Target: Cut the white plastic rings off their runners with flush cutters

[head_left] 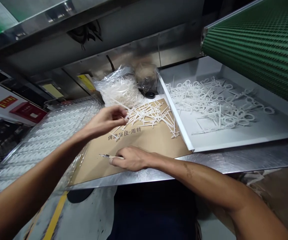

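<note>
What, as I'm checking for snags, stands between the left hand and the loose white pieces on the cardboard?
Nothing visible: the left hand is at the left edge of the loose white pieces on the cardboard. The right hand, holding a slim pointed tool, is lower in the view, outside that gap.

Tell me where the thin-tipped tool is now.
The tool is in the right hand, over the brown cardboard, below and left of the head view's centre.
</note>
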Available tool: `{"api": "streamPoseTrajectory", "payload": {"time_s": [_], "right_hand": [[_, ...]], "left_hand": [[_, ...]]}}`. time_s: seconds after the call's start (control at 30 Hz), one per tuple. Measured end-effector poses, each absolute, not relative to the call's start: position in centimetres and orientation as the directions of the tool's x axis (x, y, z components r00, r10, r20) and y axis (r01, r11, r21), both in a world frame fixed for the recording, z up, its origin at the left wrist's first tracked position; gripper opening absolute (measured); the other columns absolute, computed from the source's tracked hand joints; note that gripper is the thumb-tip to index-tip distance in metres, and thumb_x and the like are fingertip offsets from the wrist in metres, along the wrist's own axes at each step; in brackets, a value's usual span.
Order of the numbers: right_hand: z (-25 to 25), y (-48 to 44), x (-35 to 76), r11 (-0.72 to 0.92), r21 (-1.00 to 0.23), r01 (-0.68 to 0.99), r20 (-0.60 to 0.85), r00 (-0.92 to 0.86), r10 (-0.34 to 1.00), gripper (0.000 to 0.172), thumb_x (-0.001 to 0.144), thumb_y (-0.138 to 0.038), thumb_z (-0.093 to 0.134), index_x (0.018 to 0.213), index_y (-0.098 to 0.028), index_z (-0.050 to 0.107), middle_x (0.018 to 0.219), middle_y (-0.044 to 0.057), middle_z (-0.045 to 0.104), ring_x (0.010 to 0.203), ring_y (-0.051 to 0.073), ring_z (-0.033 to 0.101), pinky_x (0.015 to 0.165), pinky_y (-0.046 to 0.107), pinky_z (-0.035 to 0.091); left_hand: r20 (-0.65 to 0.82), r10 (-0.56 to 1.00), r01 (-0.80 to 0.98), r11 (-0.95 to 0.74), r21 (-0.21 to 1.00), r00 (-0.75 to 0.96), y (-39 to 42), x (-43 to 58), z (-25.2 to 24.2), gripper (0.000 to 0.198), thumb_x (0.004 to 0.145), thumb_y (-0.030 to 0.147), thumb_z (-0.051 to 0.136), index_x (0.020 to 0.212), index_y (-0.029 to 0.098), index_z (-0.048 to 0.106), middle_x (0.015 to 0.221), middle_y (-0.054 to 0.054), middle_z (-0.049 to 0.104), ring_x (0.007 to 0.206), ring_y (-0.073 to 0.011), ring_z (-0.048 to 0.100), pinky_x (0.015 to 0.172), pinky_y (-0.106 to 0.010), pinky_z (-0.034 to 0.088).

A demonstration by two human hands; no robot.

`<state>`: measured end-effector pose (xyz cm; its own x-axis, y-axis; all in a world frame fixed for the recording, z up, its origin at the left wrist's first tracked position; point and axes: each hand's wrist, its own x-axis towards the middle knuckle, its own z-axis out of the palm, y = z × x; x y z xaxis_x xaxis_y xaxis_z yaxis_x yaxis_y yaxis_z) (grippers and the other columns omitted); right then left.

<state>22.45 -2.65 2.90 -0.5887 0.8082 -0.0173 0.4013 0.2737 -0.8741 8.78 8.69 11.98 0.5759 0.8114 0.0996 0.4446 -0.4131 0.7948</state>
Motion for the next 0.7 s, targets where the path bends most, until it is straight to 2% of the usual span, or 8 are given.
{"api": "streamPoseTrajectory", "payload": {"time_s": [0.1,0.2,0.27,0.33,0.5,0.57,0.7], "right_hand": [[3.1,-2.3,22.9,0.254,-0.882,0.397,-0.008,-0.55,0.835,0.053,0.102,-0.062,0.049,0.079,-0.017,0.065,0.08,0.007,0.07,0.072,0.022,0.062,0.064,0.031,0.039],[3.0,-2.0,23.3,0.232,-0.894,0.383,0.024,-0.476,0.879,0.044,0.105,-0.053,0.047,0.086,-0.017,0.065,0.09,0.008,0.071,0.081,0.022,0.063,0.069,0.031,0.039],[2.9,-1.8,23.5,0.218,-0.907,0.361,0.038,-0.444,0.895,0.039,0.107,-0.048,0.046,0.09,-0.018,0.064,0.092,0.006,0.07,0.084,0.022,0.062,0.071,0.031,0.039],[2.8,-1.8,23.5,0.195,-0.919,0.344,0.029,-0.433,0.901,0.038,0.107,-0.047,0.045,0.086,-0.019,0.059,0.085,0.004,0.066,0.078,0.02,0.06,0.069,0.03,0.038],[2.7,-1.9,23.5,0.134,-0.939,0.317,-0.024,-0.447,0.894,0.037,0.108,-0.046,0.046,0.083,-0.02,0.054,0.077,0.0,0.056,0.07,0.016,0.054,0.066,0.029,0.039],[2.8,-2.0,23.5,0.104,-0.94,0.324,-0.055,-0.447,0.893,0.038,0.109,-0.048,0.044,0.085,-0.02,0.055,0.075,-0.001,0.054,0.069,0.015,0.052,0.064,0.029,0.039],[2.9,-2.2,23.7,0.06,-0.935,0.351,-0.114,-0.453,0.884,0.037,0.11,-0.048,0.045,0.089,-0.02,0.057,0.076,-0.002,0.053,0.067,0.015,0.049,0.063,0.028,0.038]], "left_hand": [[0.16,0.875,0.395,-0.361,0.845,0.458,9.7,3.5,11.2,0.033,0.079,0.036,0.091,0.104,0.02,0.075,0.09,-0.002,0.078,0.077,-0.0168,0.072,0.067,-0.028,0.057],[0.292,0.924,0.28,-0.357,0.891,0.248,8.7,0.1,9.2,0.029,0.081,0.033,0.089,0.103,0.02,0.075,0.087,0.002,0.075,0.075,-0.0124,0.069,0.066,-0.024,0.055],[0.31,0.935,0.235,-0.344,0.909,0.171,7.0,-0.6,7.4,0.031,0.08,0.032,0.089,0.102,0.018,0.073,0.087,0.001,0.074,0.075,-0.0107,0.067,0.067,-0.022,0.054],[0.281,0.952,0.214,-0.301,0.929,0.12,5.0,-0.4,5.6,0.032,0.08,0.032,0.087,0.103,0.016,0.071,0.089,-0.001,0.073,0.077,-0.0113,0.068,0.07,-0.022,0.055],[0.167,0.979,0.153,-0.183,0.971,0.113,1.7,1.0,2.5,0.034,0.081,0.032,0.083,0.106,0.014,0.07,0.095,-0.005,0.072,0.082,-0.0133,0.069,0.073,-0.024,0.055],[0.195,0.975,0.173,-0.212,0.962,0.107,1.1,0.9,1.9,0.031,0.085,0.031,0.081,0.108,0.015,0.071,0.097,-0.006,0.072,0.084,-0.014,0.068,0.075,-0.024,0.055],[0.342,0.931,0.288,-0.364,0.886,0.125,0.7,0.2,1.5,0.023,0.089,0.024,0.075,0.111,0.017,0.073,0.103,-0.007,0.072,0.088,-0.0148,0.068,0.083,-0.027,0.056]]}}
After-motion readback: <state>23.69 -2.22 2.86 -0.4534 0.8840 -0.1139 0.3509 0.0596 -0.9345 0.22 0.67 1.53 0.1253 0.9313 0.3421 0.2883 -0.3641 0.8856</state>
